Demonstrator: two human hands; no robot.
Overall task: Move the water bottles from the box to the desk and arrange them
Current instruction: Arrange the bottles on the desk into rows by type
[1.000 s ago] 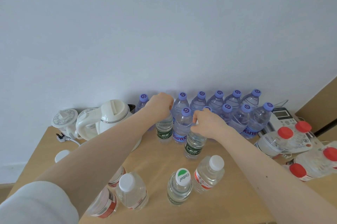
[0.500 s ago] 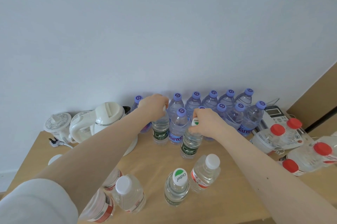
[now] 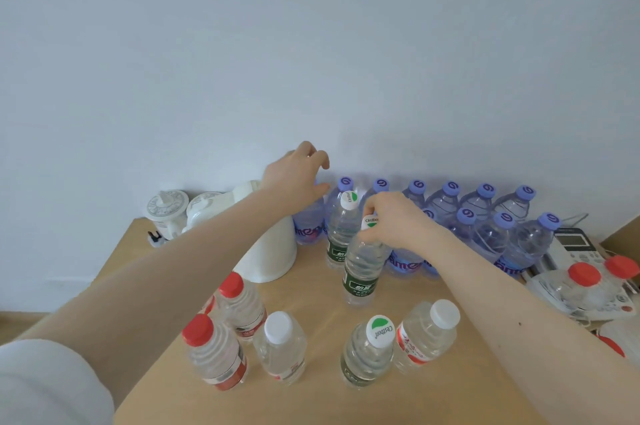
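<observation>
right hand pinching the cap of a green-label bottle near the tabletop's back edge, second green-label bottle just behind it, left hand raised over the purple-capped bottles along the back edge, fingers loosely spread, holding nothing

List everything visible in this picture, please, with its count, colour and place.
purple-capped bottles: ten caps visible, bluish, two rows by the wall
green-label bottles: three, clear, mid-desk
white-capped bottles: two, red labels, front
red-capped bottles: at least four, clear, front left and far right
kettle: one, white, left
small white appliances: two, far left
telephone: one, white, right
desk: one, light wood
left hand: open, above the back row
right hand: pinches one green-label bottle's top
</observation>
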